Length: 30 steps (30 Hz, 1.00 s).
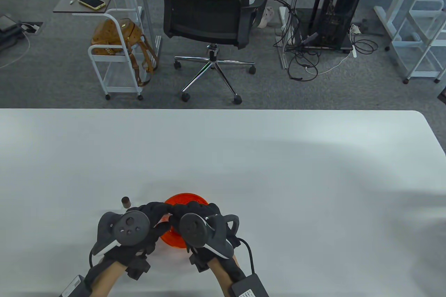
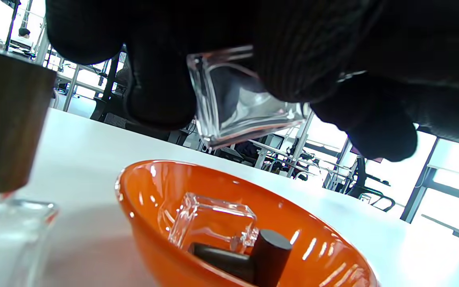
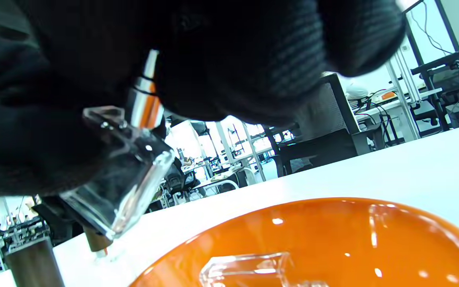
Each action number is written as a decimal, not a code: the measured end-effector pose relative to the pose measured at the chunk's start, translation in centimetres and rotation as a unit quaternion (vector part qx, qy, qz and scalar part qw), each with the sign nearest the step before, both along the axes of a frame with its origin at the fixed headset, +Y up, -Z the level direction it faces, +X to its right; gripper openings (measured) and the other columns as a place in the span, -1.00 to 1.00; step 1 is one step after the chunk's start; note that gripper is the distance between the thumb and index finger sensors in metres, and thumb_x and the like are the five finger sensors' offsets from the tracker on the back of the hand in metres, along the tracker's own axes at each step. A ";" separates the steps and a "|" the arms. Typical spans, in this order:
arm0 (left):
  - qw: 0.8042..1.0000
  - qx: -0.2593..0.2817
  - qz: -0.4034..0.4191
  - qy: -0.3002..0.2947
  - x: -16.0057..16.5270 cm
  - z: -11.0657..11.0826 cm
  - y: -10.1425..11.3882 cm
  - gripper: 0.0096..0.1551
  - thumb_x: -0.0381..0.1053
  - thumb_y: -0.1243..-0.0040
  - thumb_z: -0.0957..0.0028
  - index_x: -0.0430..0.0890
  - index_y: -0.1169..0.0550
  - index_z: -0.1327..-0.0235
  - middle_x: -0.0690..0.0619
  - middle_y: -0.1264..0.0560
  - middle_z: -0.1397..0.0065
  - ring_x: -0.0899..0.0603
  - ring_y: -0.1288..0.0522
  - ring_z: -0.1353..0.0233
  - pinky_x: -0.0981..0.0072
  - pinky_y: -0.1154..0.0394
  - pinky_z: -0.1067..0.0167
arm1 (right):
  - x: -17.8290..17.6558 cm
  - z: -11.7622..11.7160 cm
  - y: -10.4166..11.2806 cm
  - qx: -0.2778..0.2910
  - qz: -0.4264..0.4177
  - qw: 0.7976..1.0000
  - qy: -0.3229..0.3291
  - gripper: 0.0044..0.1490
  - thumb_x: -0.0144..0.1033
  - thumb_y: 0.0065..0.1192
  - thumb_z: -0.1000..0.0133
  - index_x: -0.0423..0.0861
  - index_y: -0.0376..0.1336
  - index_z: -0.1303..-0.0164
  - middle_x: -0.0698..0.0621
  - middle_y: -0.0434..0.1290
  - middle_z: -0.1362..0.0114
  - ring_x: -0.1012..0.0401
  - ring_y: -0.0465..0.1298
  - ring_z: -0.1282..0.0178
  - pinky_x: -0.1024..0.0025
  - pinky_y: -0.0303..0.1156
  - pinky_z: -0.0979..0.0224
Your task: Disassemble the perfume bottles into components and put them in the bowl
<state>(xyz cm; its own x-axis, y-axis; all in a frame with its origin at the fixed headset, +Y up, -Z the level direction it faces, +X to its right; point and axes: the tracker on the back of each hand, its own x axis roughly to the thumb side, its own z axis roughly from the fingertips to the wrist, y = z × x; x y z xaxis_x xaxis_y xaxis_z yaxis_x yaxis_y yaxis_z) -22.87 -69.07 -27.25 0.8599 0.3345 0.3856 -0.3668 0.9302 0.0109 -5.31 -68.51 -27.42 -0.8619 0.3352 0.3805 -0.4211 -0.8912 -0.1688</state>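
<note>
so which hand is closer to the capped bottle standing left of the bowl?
Left. The left hand is just beside the capped bottle, which looms at the left wrist view's edge. The right hand is farther, over the orange bowl.

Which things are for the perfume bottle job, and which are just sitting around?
For the job:
- held glass bottle, gripped by left hand and right hand
- orange bowl
- glass bottle and dark caps already in the bowl
- capped bottle waiting on the table

Just lying about:
- office chair
- phone
- brown bag
- computer tower
</note>
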 end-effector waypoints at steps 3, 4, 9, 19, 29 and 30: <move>1.000 0.000 0.006 0.004 -0.2 -0.1 0.1 -0.39 0.05 -0.38 0.09 -0.05 -0.62 -0.27 -0.13 -0.68 -0.31 -0.21 -0.76 -0.15 -0.22 -0.50 -0.22 | 0.1 -0.1 -0.1 -0.025 -0.021 0.999 0.003 -0.40 -0.07 0.44 0.16 0.14 0.39 -0.13 0.12 0.59 -0.18 0.34 0.70 0.17 0.03 0.57 -0.23; 1.000 -0.003 0.010 0.004 -0.2 -0.2 0.1 -0.39 0.05 -0.38 0.09 -0.06 -0.62 -0.27 -0.13 -0.68 -0.32 -0.22 -0.76 -0.15 -0.23 -0.50 -0.22 | 0.2 -0.2 -0.1 -0.022 -0.025 0.999 -0.001 -0.44 -0.03 0.40 0.14 0.15 0.41 -0.10 0.13 0.61 -0.15 0.33 0.71 0.20 0.03 0.57 -0.21; 1.000 0.000 -0.005 0.009 -0.2 -0.2 0.1 -0.39 0.05 -0.39 0.10 -0.05 -0.63 -0.27 -0.13 -0.69 -0.31 -0.21 -0.76 -0.15 -0.23 -0.50 -0.22 | 0.2 -0.1 0.2 -0.014 -0.008 1.000 0.007 -0.46 -0.05 0.41 0.15 0.16 0.42 -0.07 0.13 0.62 -0.13 0.33 0.71 0.18 0.04 0.57 -0.22; 0.996 0.024 0.028 0.077 -2.6 -0.4 1.4 -0.38 0.05 -0.40 0.11 -0.05 -0.63 -0.28 -0.13 -0.68 -0.32 -0.23 -0.75 -0.17 -0.23 -0.48 -0.23 | 4.3 -0.8 1.8 0.021 -0.120 0.991 -0.059 -0.45 -0.06 0.41 0.13 0.13 0.41 -0.09 0.10 0.61 -0.16 0.33 0.71 0.20 0.02 0.57 -0.21; 0.997 0.013 -0.009 0.069 -1.9 -0.4 1.1 -0.38 0.01 -0.39 0.09 0.00 -0.61 -0.32 -0.08 -0.67 -0.36 -0.24 -0.72 -0.24 -0.24 -0.45 -0.27 | -0.5 -3.5 -3.6 -0.013 0.204 0.973 -0.111 -0.48 -0.03 0.46 0.16 0.20 0.48 -0.03 0.16 0.65 -0.15 0.35 0.70 0.22 0.03 0.57 -0.22; 0.997 0.013 -0.013 0.069 -1.7 -0.5 1.0 -0.38 0.02 -0.39 0.09 0.00 -0.61 -0.32 -0.08 -0.68 -0.36 -0.24 -0.72 -0.24 -0.24 -0.45 -0.28 | -0.6 -3.6 -3.9 -0.011 0.220 0.969 -0.112 -0.48 -0.01 0.46 0.16 0.21 0.48 -0.03 0.17 0.64 -0.15 0.35 0.69 0.22 0.03 0.56 -0.22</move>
